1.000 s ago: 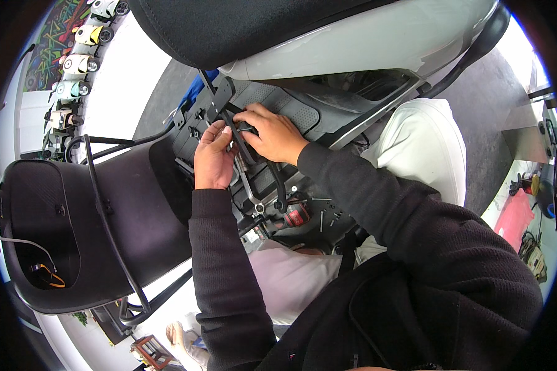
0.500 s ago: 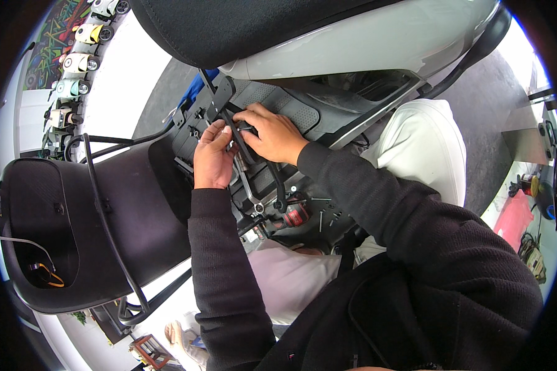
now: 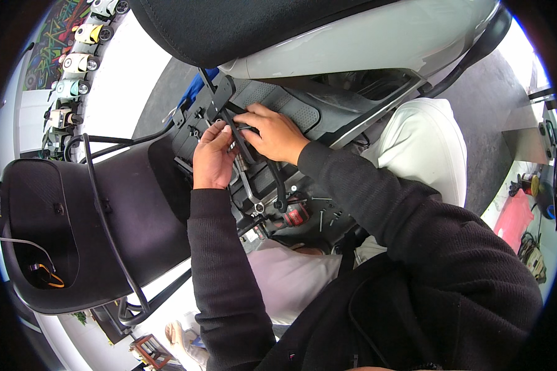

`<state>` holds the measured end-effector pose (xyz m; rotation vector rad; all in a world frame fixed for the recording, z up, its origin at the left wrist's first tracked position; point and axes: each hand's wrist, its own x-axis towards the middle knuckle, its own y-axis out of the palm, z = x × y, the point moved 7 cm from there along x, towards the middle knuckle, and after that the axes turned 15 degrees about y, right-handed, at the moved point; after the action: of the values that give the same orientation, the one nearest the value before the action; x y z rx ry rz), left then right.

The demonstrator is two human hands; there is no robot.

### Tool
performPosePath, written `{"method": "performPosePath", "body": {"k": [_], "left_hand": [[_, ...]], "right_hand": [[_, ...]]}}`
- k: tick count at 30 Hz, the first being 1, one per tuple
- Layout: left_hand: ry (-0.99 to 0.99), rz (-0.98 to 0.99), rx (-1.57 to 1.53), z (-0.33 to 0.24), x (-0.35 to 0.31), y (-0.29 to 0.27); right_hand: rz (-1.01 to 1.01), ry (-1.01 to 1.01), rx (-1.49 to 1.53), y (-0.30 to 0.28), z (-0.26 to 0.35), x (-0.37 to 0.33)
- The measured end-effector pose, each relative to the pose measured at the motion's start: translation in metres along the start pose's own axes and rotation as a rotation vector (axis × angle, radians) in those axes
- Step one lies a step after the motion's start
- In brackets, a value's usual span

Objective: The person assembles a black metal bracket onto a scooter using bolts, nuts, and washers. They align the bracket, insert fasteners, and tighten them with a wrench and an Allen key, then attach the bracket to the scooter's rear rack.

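**Two hands meeting at a black metal frame over the scooter's footboard**

Nearest, two dark sleeves are reaching away from the body, and the right knee [image 3: 424,148] is standing just beside the footboard's near edge, bounding the room on that side. Farther on, tools and hardware are lying low in the gap between the legs and the scooter: one red-and-black power tool [image 3: 296,214], two long bolts [image 3: 321,221] and some short ones too small to count. One silver wrench [image 3: 249,188] is pointing its ring end toward the person, and one black rod [image 3: 279,182] is running beside it on the right.

Beyond these, the black metal frame [image 3: 224,93] is slanting over the footboard [image 3: 306,116]. The left hand [image 3: 214,162] is pressing thumb and fingertips together against its bar; what they are pinching is hidden. The right hand [image 3: 277,137] is bending its fingers at the bar's right side, but I cannot tell whether it is gripping. The hands are working close together, with only the bar between.

To the left, one front shield [image 3: 133,188] with a black tube guard [image 3: 97,185] is closing off the space. On the far side, one black seat [image 3: 229,31] and one pale body panel [image 3: 353,46] are overhanging. Farthest left, at least six scooters [image 3: 80,63] are standing in a row.
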<state>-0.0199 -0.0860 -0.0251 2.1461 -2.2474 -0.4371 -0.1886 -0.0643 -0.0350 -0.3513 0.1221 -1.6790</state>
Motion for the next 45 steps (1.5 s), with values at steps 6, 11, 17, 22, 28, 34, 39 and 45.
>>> {"method": "performPosePath", "body": {"k": [6, 11, 17, 22, 28, 34, 39, 45], "left_hand": [[0.009, 0.048, -0.050, 0.002, 0.001, 0.001], [0.057, 0.060, -0.065, 0.004, 0.003, -0.001], [0.136, 0.082, -0.050, 0.003, 0.001, -0.001], [0.135, 0.096, -0.144, 0.000, -0.003, -0.003], [0.133, 0.053, -0.148, 0.004, -0.008, -0.004], [0.121, 0.019, -0.144, 0.007, -0.010, -0.005], [0.133, 0.003, -0.172, 0.010, -0.008, -0.004], [0.118, -0.011, -0.187, 0.013, -0.003, -0.005]], "right_hand": [[-0.069, 0.028, -0.046, 0.000, -0.002, -0.003], [-0.087, 0.060, 0.000, -0.001, -0.002, -0.004], [-0.117, 0.018, -0.001, -0.002, -0.001, -0.003], [-0.091, 0.036, 0.012, 0.000, -0.003, -0.002], [-0.035, 0.051, 0.000, 0.002, -0.003, -0.001], [0.011, 0.020, -0.006, 0.001, -0.002, 0.001], [0.037, 0.034, 0.003, 0.000, -0.003, 0.001], [-0.010, 0.011, -0.032, 0.000, -0.001, 0.000]]}}
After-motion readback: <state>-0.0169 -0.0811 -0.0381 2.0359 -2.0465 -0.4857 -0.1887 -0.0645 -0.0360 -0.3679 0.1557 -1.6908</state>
